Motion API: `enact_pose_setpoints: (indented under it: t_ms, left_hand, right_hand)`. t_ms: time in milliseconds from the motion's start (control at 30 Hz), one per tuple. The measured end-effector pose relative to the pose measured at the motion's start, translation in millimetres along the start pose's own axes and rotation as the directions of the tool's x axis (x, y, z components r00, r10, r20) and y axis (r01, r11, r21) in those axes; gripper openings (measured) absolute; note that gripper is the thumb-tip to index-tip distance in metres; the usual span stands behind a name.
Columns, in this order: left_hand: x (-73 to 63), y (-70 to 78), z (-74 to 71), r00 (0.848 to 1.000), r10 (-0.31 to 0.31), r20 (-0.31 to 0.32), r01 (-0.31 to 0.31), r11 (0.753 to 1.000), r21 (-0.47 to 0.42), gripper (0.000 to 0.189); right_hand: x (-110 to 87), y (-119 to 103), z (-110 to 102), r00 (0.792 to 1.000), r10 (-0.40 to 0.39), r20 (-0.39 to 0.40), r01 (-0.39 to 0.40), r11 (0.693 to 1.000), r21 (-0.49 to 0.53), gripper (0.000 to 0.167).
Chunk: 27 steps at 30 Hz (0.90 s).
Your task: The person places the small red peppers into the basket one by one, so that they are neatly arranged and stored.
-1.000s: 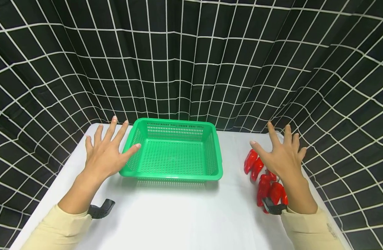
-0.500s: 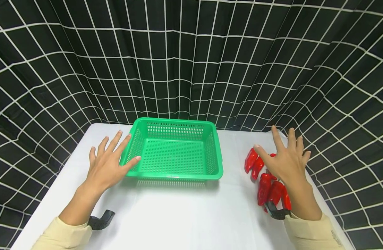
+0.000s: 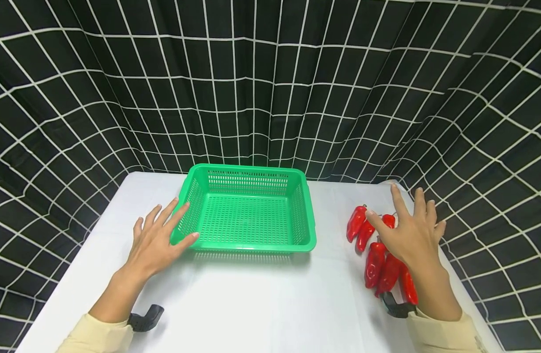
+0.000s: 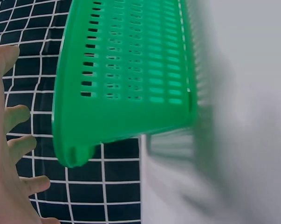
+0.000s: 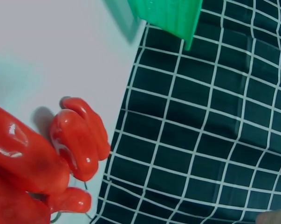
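A green slotted plastic basket (image 3: 248,250) stands on the white table, with nothing inside it. My left hand (image 3: 158,240) hovers at the basket's left side, fingers spread, thumb and fingertips overlapping the rim in the head view. From the left wrist view, the basket's wall (image 4: 121,102) is close beside the spread fingers (image 4: 19,144). Over at the right, several red peppers (image 3: 375,264) lie in a loose group. Above them is my right hand (image 3: 409,235), fingers spread and holding nothing; it hides part of the group. The right wrist view shows these peppers (image 5: 75,144) close up.
The white table (image 3: 261,304) extends in front of the basket and between it and the peppers. A black curtain with a white grid (image 3: 253,98) encloses the back and sides. Black wrist straps (image 3: 147,318) sit at both sleeves.
Both hands have drawn back toward the person and lower in the head view, the right one also shifting slightly right. More of the peppers shows now. The basket stays put.
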State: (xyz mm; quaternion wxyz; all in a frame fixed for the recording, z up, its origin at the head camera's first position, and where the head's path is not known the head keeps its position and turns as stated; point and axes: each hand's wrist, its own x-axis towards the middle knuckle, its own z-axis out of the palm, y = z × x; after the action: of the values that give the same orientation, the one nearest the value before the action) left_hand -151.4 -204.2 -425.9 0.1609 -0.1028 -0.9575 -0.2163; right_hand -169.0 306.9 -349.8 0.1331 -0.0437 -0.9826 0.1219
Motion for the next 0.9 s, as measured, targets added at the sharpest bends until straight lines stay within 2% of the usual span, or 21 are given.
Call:
enact_pose_setpoints:
  t_ms: [267,433,900]
  left_hand:
    - [-6.2,-9.8,9.7,1.0,0.024,-0.008,-0.024,0.998,-0.05,0.072]
    - [-10.0,-14.7,15.2,1.0,0.015,-0.005,-0.016,0.997,-0.075,0.069]
    - [-16.8,-21.5,31.0,1.0,0.0,0.019,0.003,0.992,-0.128,0.063]
  right_hand:
    - [-5.0,4.8,2.8,1.0,-0.009,-0.016,0.009,1.0,0.011,0.088]
    - [-11.2,11.8,7.1,1.0,-0.011,-0.029,0.012,0.999,0.035,0.087]
    - [-25.2,29.3,15.6,0.998,0.064,-0.013,-0.063,0.997,0.037,0.088]
